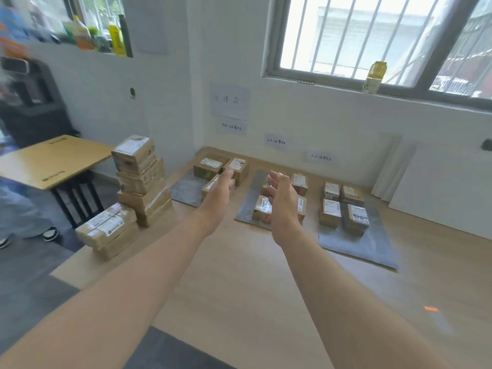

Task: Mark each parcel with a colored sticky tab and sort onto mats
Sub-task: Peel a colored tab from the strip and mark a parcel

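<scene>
the long pale wooden table [239,288] is taken up along its far edge by three grey mats: the left mat [186,189], the middle mat [250,201] and the right mat [367,249]. sorted parcels are seen on all three: three on the left, four on the right and what appear to be four in the middle, partly hidden by the hands. a tall stack [141,179] and a low stack [109,230] of unsorted parcels are left at the table's left edge, so the task is judged to be past halfway.

both arms are stretched forward in the centre of the frame. the left hand [222,191] is held before the left mat and the right hand [282,203] before the middle mat, both empty, with fingers loosely spread. whether either touches a parcel cannot be told. the moment is judged to fall between parcels. next, a parcel would have to be lifted from a stack at left and a tab fetched. one small orange tab [430,308] is seen on the bare table at lower right, well apart from both hands.

a barred window [372,35] fills the upper right. white boards [439,187] are leaned on the wall at right, and a side table [53,158] is set at the left. paper labels [277,141] are stuck on the wall above the mats.
</scene>
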`<state>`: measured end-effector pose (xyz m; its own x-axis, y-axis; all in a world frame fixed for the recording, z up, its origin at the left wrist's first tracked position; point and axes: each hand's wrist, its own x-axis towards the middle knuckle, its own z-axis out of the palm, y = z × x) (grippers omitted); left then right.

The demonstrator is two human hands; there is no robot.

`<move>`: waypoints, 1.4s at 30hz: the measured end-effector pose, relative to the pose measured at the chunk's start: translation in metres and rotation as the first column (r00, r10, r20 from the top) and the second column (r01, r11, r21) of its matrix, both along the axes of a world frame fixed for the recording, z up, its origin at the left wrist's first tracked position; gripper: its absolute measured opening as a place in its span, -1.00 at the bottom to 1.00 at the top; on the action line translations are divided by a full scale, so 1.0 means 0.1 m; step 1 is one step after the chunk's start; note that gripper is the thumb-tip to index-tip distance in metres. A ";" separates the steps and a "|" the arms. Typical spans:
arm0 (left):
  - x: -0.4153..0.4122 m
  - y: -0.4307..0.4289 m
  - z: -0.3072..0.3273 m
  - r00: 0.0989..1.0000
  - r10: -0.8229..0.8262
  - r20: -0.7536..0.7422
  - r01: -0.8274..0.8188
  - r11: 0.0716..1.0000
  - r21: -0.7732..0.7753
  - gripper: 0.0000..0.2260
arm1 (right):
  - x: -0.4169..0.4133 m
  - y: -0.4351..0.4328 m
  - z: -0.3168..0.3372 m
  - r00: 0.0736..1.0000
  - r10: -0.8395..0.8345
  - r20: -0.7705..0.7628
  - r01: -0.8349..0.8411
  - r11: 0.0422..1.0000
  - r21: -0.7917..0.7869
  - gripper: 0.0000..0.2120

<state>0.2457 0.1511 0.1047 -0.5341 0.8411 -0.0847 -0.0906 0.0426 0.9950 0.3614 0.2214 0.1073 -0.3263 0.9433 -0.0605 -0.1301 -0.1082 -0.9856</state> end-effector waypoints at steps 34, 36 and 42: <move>-4.58 -1.75 -1.88 0.985 0.168 0.037 -0.151 0.950 -0.274 -0.60 | -4.27 -1.71 -2.00 0.945 0.160 0.284 -0.050 0.932 -0.358 -0.71; -4.74 -1.74 -2.01 0.986 0.158 0.048 -0.137 0.943 -0.305 -0.59 | -4.39 -1.73 -2.09 0.934 0.188 0.304 -0.059 0.920 -0.388 -0.70; -5.03 -1.74 -2.43 0.984 0.121 0.131 -0.065 0.928 -0.367 -0.52 | -4.74 -1.76 -2.34 0.919 0.251 0.303 -0.084 0.877 -0.472 -0.69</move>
<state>-0.2573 -0.0226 -0.1382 -0.5665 0.6859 -0.4568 -0.2573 0.3794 0.8888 -0.1130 0.0456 -0.1269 -0.3558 0.7209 -0.5948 0.2689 -0.5305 -0.8039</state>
